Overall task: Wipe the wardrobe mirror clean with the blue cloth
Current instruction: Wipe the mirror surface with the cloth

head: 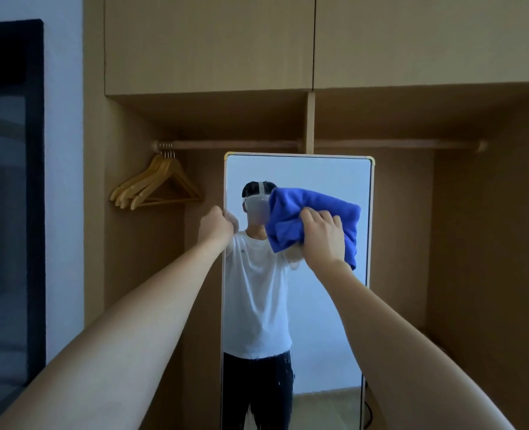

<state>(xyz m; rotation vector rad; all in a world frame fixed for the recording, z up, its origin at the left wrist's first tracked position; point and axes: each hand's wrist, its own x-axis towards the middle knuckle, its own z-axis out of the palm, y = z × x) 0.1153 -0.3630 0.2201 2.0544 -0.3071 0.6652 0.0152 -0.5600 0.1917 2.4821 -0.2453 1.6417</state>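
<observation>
One mirror (325, 305); one blue cloth (309, 225); two hands, left hand (215, 226) and right hand (322, 235); one hanging rail (241, 145); a bunch of wooden hangers (157, 184), about four hooks visible; two upper cabinet doors (210, 41).

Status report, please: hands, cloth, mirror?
Left hand grips mirror edge. Right hand holds blue cloth against upper glass. Nothing in the way.

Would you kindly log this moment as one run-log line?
phase: wiping upper glass | left hand: grips mirror left edge | right hand: holds blue cloth against glass
</observation>
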